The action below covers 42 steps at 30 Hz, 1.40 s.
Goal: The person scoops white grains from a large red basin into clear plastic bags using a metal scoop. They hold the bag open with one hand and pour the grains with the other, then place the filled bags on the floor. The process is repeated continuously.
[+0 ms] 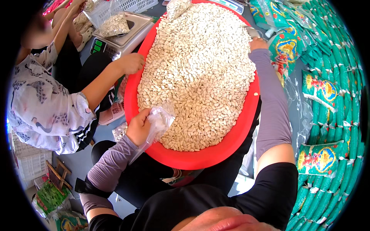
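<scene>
A large red tub (252,111) full of pale, flat pumpkin seeds (200,69) sits in front of me. My left hand (138,127) is closed on a clear plastic bag (161,120), held over the tub's near left rim. The bag looks empty and hangs down past my wrist. My right hand (259,44) is at the far right rim, its fingers wrapped round a grey metal scoop (251,31). Only part of the scoop shows. One loose seed lies on the right rim.
At the left, a co-worker's hand (133,63) rests at the tub's rim. Beyond it a scale (115,45) bears a bag of seeds (114,25). Green printed packages (327,127) are stacked along the right. White crates (32,161) stand at the lower left.
</scene>
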### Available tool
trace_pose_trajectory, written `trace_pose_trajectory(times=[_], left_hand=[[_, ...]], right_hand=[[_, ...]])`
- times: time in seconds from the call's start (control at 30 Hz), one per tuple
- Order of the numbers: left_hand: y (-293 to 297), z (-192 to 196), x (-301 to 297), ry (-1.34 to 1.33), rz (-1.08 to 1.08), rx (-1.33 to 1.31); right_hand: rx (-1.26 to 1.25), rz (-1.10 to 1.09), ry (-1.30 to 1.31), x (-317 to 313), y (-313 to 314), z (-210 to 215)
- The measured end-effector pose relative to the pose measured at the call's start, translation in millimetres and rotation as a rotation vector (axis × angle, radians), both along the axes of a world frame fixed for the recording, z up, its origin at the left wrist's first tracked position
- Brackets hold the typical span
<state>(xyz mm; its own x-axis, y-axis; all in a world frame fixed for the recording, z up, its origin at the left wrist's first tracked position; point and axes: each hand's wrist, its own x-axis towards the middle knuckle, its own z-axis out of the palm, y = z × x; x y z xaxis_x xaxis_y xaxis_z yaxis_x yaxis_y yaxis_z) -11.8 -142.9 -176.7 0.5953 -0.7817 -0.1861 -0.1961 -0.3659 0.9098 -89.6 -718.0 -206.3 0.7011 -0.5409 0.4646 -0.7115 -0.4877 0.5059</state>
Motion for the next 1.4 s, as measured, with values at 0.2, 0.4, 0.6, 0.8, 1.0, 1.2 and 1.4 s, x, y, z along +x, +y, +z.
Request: trace_pose_trajectory(times=[0.2, 0.4, 0.6, 0.8, 1.0, 1.2, 1.4], left_hand=[[-7, 3, -8, 0.315, 0.0, -0.05], [-8, 25, -19, 0.416, -0.124, -0.007], [9, 35, -24, 0.342, -0.085, -0.051], [13, 28, -23, -0.081, -0.211, 0.128], [11, 16, -15, -0.252, -0.255, 0.088], [2, 18, -12, -0.382, -0.173, 0.016], [1, -2, -3, -0.305, 0.042, -0.001]], right_hand=[[0.003, 0.288, 0.149, -7, 51, -13], [0.083, 0.547, 0.245, -52, 150, -28], [0.27, 0.721, 0.352, -106, 246, -31], [0.237, 0.529, 0.349, -73, 235, 36], [0.073, 0.273, 0.158, 38, 161, 71], [0.403, 0.353, 0.311, 86, 181, 24], [0.248, 0.694, 0.344, 6, 232, -21]])
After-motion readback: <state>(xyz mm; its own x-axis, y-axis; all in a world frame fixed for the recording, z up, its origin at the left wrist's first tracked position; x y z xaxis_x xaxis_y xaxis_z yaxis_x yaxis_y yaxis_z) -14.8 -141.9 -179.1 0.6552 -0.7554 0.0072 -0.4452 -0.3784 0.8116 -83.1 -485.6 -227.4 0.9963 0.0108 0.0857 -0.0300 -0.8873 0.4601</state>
